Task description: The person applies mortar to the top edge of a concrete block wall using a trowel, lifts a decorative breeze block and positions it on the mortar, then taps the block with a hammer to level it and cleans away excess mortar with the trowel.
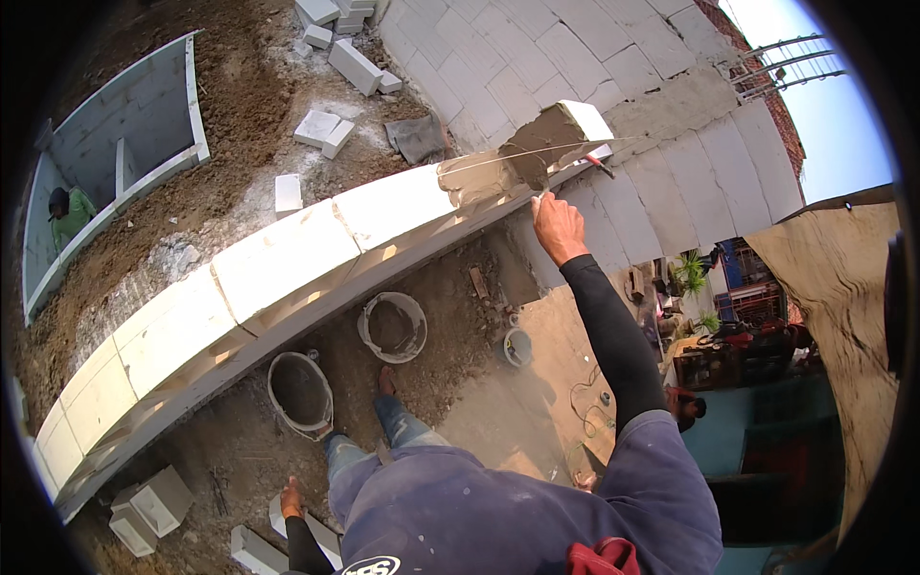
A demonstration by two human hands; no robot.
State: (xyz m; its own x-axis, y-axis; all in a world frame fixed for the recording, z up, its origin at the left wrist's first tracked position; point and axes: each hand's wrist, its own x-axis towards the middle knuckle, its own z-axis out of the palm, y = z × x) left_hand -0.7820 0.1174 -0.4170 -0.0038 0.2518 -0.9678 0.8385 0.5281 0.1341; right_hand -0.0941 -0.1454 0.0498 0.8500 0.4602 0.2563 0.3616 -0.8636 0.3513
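Note:
My right hand (559, 228) is closed around the handle of a trowel (546, 184), at the far end of a low wall (287, 261) of pale blocks. Its blade meets a dark patch of wet mortar (551, 146) and is hard to tell apart from it. Lighter mortar (474, 179) lies on the wall top beside that patch. A thin string runs across the mortar. Close by, a red-handled tool (599, 166) rests by a white block (586, 122). Down at the lower left, my left hand (291, 498) hangs open with nothing visible in it, above some blocks.
Two buckets (394, 327) (300, 395) stand near my feet, and a smaller pail (517, 347) is farther right. Loose blocks (151, 508) lie at lower left and beyond the wall. A person (70, 213) is inside a walled pit; another person (684, 407) is at right.

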